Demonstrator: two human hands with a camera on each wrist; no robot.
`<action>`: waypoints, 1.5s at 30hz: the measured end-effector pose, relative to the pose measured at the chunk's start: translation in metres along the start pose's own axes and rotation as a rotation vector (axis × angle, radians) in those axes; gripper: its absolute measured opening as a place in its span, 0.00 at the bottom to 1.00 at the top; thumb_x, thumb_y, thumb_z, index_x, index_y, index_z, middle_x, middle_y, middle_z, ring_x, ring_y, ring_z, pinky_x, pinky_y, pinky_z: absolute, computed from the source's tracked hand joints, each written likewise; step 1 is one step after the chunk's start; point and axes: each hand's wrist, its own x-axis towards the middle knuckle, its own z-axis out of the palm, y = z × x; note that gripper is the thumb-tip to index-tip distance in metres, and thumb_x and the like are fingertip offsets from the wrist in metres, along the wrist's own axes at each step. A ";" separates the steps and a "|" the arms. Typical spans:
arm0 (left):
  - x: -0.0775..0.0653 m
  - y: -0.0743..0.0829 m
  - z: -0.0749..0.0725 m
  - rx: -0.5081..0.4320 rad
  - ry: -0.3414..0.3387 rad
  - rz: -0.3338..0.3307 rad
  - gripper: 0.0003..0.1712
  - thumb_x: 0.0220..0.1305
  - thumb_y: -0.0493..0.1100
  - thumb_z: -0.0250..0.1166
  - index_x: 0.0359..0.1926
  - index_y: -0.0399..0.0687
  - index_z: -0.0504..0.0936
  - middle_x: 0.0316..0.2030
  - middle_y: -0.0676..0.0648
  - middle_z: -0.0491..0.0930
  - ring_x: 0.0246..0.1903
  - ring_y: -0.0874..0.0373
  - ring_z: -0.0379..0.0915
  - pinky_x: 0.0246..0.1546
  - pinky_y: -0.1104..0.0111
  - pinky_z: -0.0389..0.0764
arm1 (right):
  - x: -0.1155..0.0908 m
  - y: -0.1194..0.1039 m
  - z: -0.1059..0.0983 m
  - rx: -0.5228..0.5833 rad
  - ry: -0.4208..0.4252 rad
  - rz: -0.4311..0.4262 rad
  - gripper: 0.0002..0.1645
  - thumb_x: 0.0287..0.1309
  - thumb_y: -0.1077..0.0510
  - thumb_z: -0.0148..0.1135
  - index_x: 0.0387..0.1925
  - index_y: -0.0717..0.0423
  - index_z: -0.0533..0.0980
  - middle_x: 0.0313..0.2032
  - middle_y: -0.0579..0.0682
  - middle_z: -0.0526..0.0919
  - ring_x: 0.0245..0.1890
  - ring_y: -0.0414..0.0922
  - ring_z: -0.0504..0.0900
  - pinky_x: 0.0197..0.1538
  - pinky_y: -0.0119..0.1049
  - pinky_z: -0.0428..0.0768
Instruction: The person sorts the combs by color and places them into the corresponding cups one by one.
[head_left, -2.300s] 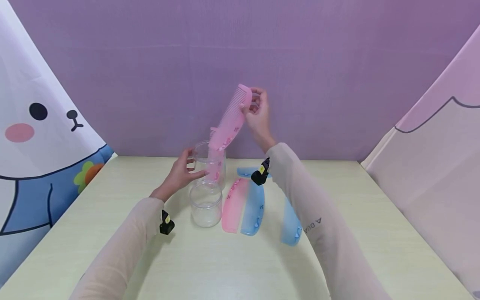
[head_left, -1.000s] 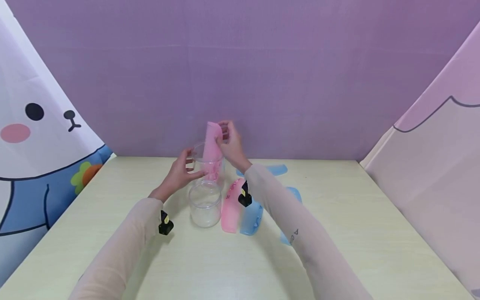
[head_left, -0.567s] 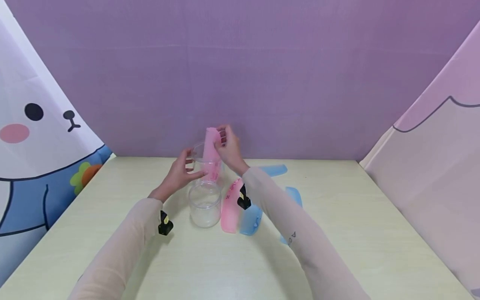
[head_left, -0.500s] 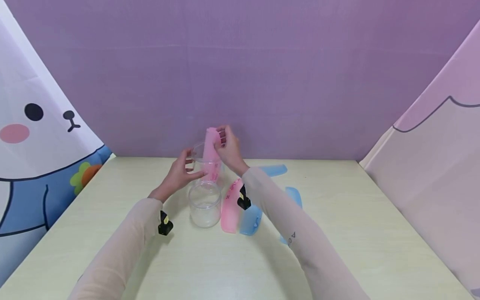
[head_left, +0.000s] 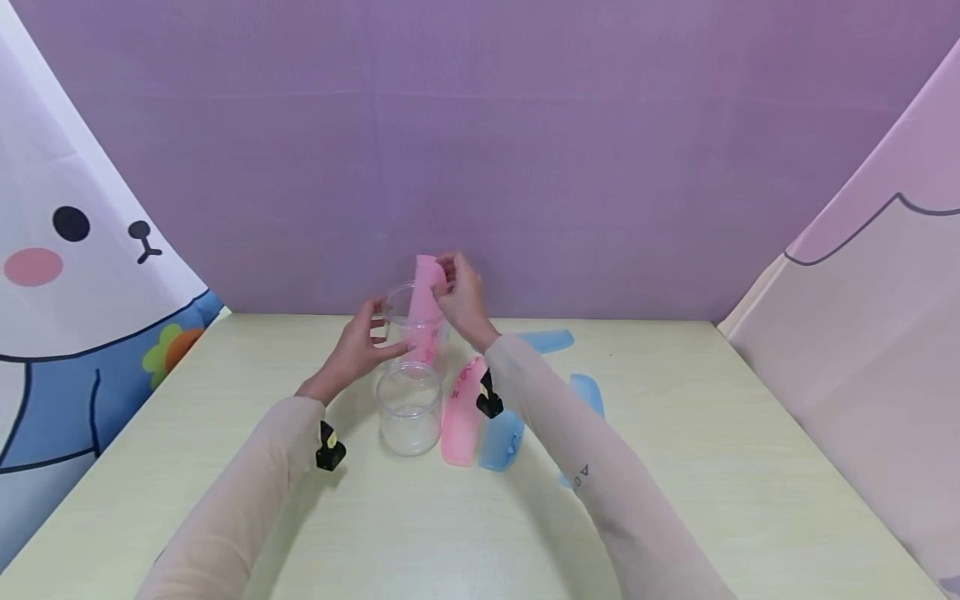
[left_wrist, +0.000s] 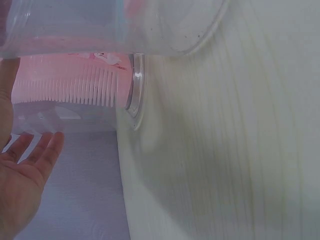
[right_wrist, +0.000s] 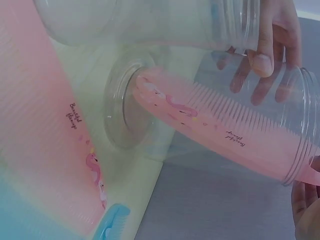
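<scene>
1. The left hand (head_left: 357,350) grasps the back jar (head_left: 400,330) — clear, upright, close to the table's back edge, left of its middle — with thumb and fingers curved round the side.
2. The right hand (head_left: 465,303) pinches the upper end of a pink comb (head_left: 426,310) that stands tilted inside that jar, its top poking above the rim.
3. The front jar (head_left: 409,417), also clear and upright, stands just nearer the table's front edge.
4. To its right, a second pink comb (head_left: 460,423) lies flat, just beside a blue comb (head_left: 501,443).
5. Another blue comb (head_left: 549,341) lies near the back edge; a third — partly under the right sleeve (head_left: 607,475) — lies farther right.
</scene>
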 end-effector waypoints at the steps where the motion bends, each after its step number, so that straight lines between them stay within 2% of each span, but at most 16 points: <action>1: 0.000 0.000 0.000 -0.003 -0.001 0.003 0.53 0.47 0.51 0.72 0.66 0.41 0.49 0.63 0.37 0.58 0.59 0.39 0.62 0.52 0.52 0.76 | 0.000 0.000 -0.001 -0.003 0.002 0.000 0.21 0.50 0.73 0.58 0.47 0.60 0.69 0.39 0.55 0.76 0.39 0.47 0.76 0.42 0.29 0.80; 11: 0.000 0.001 0.000 0.000 0.002 0.002 0.53 0.47 0.50 0.72 0.66 0.40 0.49 0.64 0.37 0.57 0.59 0.39 0.62 0.52 0.52 0.76 | 0.003 0.004 -0.003 -0.030 0.010 -0.020 0.21 0.49 0.73 0.59 0.48 0.62 0.69 0.41 0.56 0.74 0.41 0.47 0.75 0.42 0.31 0.80; 17: 0.001 0.000 0.001 0.005 0.002 -0.014 0.54 0.47 0.51 0.72 0.67 0.41 0.48 0.63 0.37 0.58 0.59 0.40 0.62 0.53 0.52 0.75 | 0.003 0.006 -0.004 0.010 -0.004 0.010 0.21 0.48 0.74 0.59 0.46 0.62 0.69 0.40 0.56 0.74 0.40 0.47 0.75 0.46 0.38 0.81; 23: 0.001 0.001 0.001 0.008 -0.003 -0.016 0.54 0.47 0.51 0.71 0.67 0.41 0.48 0.63 0.37 0.57 0.59 0.40 0.62 0.53 0.52 0.75 | 0.002 0.006 -0.004 0.016 -0.022 0.043 0.20 0.50 0.73 0.59 0.46 0.61 0.68 0.40 0.55 0.74 0.41 0.47 0.74 0.48 0.40 0.80; 27: 0.001 0.002 0.001 0.012 -0.011 -0.023 0.54 0.47 0.52 0.71 0.67 0.42 0.47 0.65 0.38 0.56 0.60 0.40 0.62 0.53 0.53 0.75 | 0.002 0.005 -0.007 0.018 -0.048 0.065 0.21 0.51 0.72 0.59 0.48 0.60 0.68 0.41 0.55 0.74 0.42 0.47 0.74 0.49 0.40 0.80; 33: 0.002 0.002 0.001 0.012 -0.011 -0.015 0.55 0.47 0.52 0.71 0.67 0.41 0.47 0.64 0.37 0.57 0.60 0.40 0.62 0.53 0.53 0.75 | 0.003 0.005 -0.014 0.034 -0.081 0.092 0.22 0.52 0.69 0.60 0.50 0.60 0.67 0.43 0.55 0.74 0.44 0.47 0.74 0.48 0.34 0.80; 40: 0.001 0.001 0.000 0.003 -0.005 0.004 0.53 0.48 0.48 0.72 0.67 0.41 0.48 0.63 0.36 0.58 0.59 0.39 0.63 0.53 0.53 0.76 | 0.006 0.013 -0.027 0.078 -0.071 0.033 0.24 0.50 0.70 0.61 0.50 0.67 0.66 0.45 0.64 0.73 0.47 0.54 0.73 0.50 0.39 0.78; 45: 0.000 0.001 -0.001 0.012 -0.003 -0.001 0.53 0.48 0.48 0.71 0.67 0.40 0.48 0.63 0.35 0.58 0.59 0.39 0.63 0.53 0.53 0.76 | 0.003 0.022 -0.038 0.084 -0.093 0.047 0.25 0.51 0.68 0.61 0.51 0.68 0.66 0.47 0.66 0.73 0.48 0.55 0.73 0.50 0.42 0.78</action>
